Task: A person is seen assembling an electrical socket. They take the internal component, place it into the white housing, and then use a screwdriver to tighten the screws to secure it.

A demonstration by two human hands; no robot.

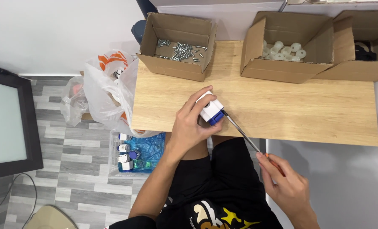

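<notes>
The left hand (pixel 189 127) has its grip closed around a small white and blue block (pixel 210 111), held at the near edge of the wooden worktop (pixel 282 106). The right hand (pixel 286 184) clasps a screwdriver (pixel 242 132) whose tip meets the block's blue end. Along the far edge sit a cardboard box of screws (pixel 178 46) and a box of white rings (pixel 286 48).

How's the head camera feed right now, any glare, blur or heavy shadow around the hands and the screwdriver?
Head view: lighting is even and soft, with no glare on the wooden table. The left hand and the white and blue part it holds are sharp. The screwdriver shaft is crisp, while the right hand looks slightly soft. Only a faint shadow falls beneath the table edge. The box of screws reads clearly.
</notes>
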